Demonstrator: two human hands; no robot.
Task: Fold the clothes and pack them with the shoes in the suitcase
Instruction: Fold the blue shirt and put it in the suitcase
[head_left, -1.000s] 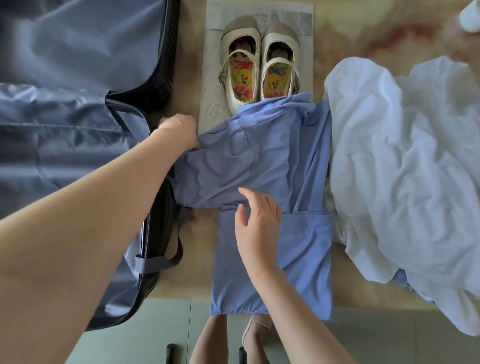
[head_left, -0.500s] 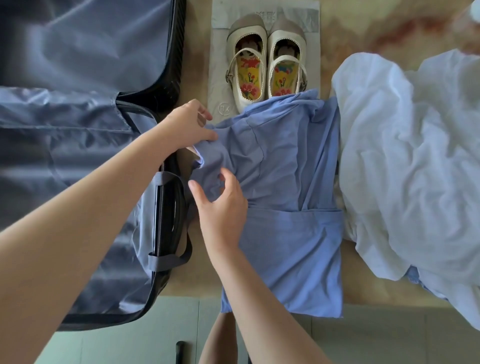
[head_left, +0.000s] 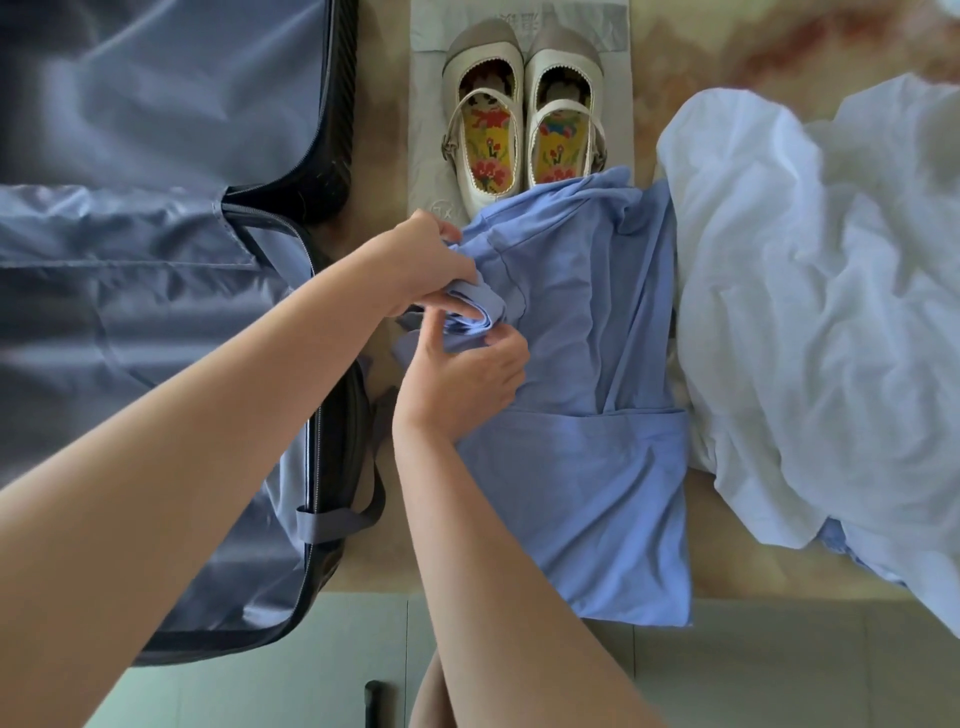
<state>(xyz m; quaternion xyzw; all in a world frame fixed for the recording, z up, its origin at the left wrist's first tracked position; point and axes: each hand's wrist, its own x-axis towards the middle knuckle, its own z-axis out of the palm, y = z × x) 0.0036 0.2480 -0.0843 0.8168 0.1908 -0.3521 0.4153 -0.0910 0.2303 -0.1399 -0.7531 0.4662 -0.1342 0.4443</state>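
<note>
The blue garment (head_left: 587, 364) lies flat, its long axis running from the person out to the 2 shoes (head_left: 519, 130), with its far end over their heels. The left hand (head_left: 421, 260) clutches its bunched sleeve (head_left: 475, 312), and the right hand (head_left: 462, 379) pinches the same bunch from the near side. Left of the fingers the suitcase (head_left: 156, 312) lies open, grey lining showing. Right of them lies a white garment (head_left: 831, 312).

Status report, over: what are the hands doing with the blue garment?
Both gripping: left hand, right hand on bunched sleeve of blue garment. Open suitcase alongside. Garment edge covers one heel of shoes; white garment heaped, unfolded.
</note>
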